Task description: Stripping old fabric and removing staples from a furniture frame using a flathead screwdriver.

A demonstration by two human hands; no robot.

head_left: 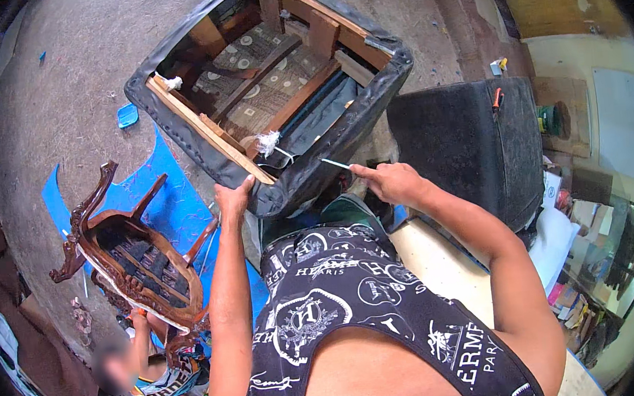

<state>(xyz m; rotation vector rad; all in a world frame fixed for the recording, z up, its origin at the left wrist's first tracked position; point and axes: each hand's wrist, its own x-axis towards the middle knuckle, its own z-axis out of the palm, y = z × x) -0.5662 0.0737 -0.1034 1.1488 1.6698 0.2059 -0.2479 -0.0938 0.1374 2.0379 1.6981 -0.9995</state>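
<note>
An upturned seat frame (197, 138) is in front of me, its wood rails edged with black upholstery and its hollow inside exposed. My left hand (234, 197) is closed on its near left edge, by the corner. In my right hand (396, 183) is a screwdriver (335, 163); only its thin metal shaft shows, with the handle hidden in my fist. The shaft's tip lies against or just over the black covering of the near side; I cannot tell which. Tufts of white stuffing (269, 143) stick out by the near rail.
To the right stands a black upholstered block (466, 161) with a red-handled tool (497, 99) on it. At left, another person (142, 345) works at a carved wooden chair (141, 268) on a blue sheet (153, 164). A small blue tray (127, 115) lies on the floor.
</note>
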